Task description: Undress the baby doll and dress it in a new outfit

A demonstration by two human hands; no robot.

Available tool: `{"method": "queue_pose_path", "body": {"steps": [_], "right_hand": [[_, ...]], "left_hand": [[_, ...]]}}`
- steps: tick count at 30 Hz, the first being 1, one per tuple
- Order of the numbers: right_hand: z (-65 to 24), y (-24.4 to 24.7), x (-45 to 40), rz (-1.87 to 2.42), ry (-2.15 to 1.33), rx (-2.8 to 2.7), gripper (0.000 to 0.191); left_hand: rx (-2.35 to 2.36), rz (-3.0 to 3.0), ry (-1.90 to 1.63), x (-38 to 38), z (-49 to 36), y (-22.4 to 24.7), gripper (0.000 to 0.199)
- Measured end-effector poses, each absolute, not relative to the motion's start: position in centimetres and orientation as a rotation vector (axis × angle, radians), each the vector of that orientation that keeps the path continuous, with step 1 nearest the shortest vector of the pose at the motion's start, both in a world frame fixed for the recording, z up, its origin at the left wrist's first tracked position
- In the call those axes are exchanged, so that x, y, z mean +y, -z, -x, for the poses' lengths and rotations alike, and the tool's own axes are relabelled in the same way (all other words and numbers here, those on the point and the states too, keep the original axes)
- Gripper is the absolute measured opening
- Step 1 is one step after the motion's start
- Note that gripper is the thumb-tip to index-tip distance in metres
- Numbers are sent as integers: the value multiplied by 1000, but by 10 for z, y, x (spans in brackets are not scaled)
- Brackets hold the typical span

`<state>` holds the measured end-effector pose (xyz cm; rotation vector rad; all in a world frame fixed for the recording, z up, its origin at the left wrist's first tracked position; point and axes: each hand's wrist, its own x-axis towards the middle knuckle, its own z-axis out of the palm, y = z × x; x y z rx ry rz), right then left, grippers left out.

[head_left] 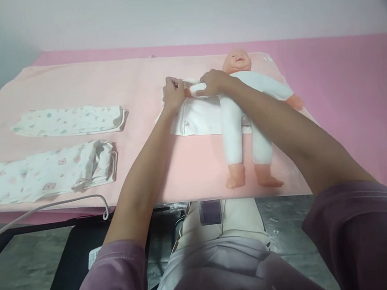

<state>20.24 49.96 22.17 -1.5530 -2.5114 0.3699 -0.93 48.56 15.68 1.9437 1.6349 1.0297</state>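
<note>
A baby doll (232, 126) with a white cloth body lies face up, its head toward the far side. Under and beside it a white baby shirt (200, 116) is spread out. My right hand (214, 82) is closed around the doll's arm on the left side, near the forearm. At the doll's hand, my left hand (173, 94) is closed with white cloth of the shirt at its fingers. Its fingertips are partly hidden, and the doll's hand touches it. The doll's other arm stretches out to the right.
Two folded printed baby garments lie on the left, one with green spots (70, 121) and one with pink figures (51, 169). A pale pink mat (196, 163) covers part of the pink table (358, 110). A white cable (46, 207) crosses the front left edge.
</note>
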Motion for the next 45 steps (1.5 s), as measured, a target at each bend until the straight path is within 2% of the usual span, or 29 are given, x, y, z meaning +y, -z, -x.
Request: {"method": "queue_pose_path", "body": {"steps": [3, 8, 9, 11, 14, 19, 27, 32, 34, 38, 40, 42, 45], "right_hand": [[-213, -229, 491, 1527, -311, -2378, 70], [-321, -250, 440, 1594, -173, -2117, 36], [-346, -250, 430, 1623, -195, -2098, 37], [-387, -244, 416, 1695, -310, -2086, 51], [-413, -230, 409, 1702, -491, -2220, 65], [-391, -229, 420, 1664, -358, -2112, 56], [-315, -241, 438, 1590, -423, -2144, 61], [-296, -233, 450, 1549, -456, -2242, 67], [-296, -231, 446, 1548, -393, -2267, 67], [-299, -224, 403, 1603, -55, -2188, 71], [-300, -214, 373, 1595, 32, -2160, 62], [-299, -201, 350, 1546, 16, -2170, 43], [-298, -180, 341, 1508, -81, -2198, 23]], "left_hand": [[1755, -1948, -1054, 472, 10, -162, 43], [1677, -2111, -839, 465, 21, -165, 67], [1662, -2134, -785, 466, 22, -165, 67], [1632, -2175, -717, 469, 22, -163, 67], [1589, -2210, -713, 471, 20, -162, 70], [1586, -2171, -746, 470, 21, -169, 72], [1543, -2184, -808, 473, 26, -189, 75], [1497, -2223, -698, 470, 24, -191, 73], [1481, -2233, -657, 469, 25, -189, 75], [1497, -2189, -665, 468, 30, -191, 77], [1554, -2168, -734, 464, 26, -201, 78], [1543, -2243, -822, 458, 8, -219, 79], [1273, -2483, -791, 448, -48, -246, 72]]}}
